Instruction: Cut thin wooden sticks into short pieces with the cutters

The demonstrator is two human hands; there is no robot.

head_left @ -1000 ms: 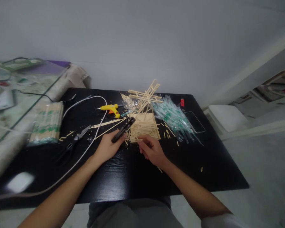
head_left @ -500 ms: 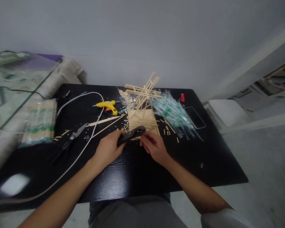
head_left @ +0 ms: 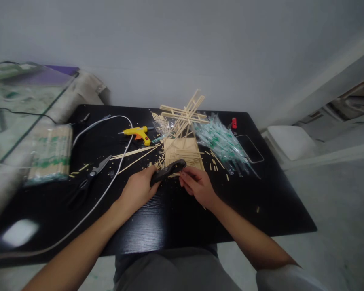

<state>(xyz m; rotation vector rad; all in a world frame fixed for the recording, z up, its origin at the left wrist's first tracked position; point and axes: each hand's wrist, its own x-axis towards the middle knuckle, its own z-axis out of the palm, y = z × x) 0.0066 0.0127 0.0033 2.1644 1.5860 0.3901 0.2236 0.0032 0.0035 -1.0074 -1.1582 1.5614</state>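
Note:
My left hand (head_left: 138, 186) is wrapped round a black plier-like cutting tool (head_left: 166, 171), whose head points right and slightly away from me. At that head, my right hand (head_left: 197, 184) has its fingers pinched together on what appears to be a thin wooden stick, mostly hidden; a pale tip shows below the wrist. Just beyond the tool lies a square wooden base (head_left: 173, 146) bearing several loose sticks (head_left: 186, 155). Behind it rises a windmill-like stick frame (head_left: 188, 115) with crossed blades.
A yellow glue gun (head_left: 139, 132), scissors (head_left: 94, 171) and a white cable (head_left: 111, 184) occupy the left side. Bagged sticks (head_left: 50, 155) lie far left. On the right are plastic wrappers (head_left: 223, 139), a phone (head_left: 250, 148) and a red object (head_left: 234, 123). Stick offcuts (head_left: 214, 165) are scattered about.
Both hands stay almost in place around the tool. A pale stick tip now shows below my right wrist. The view has shifted slightly.

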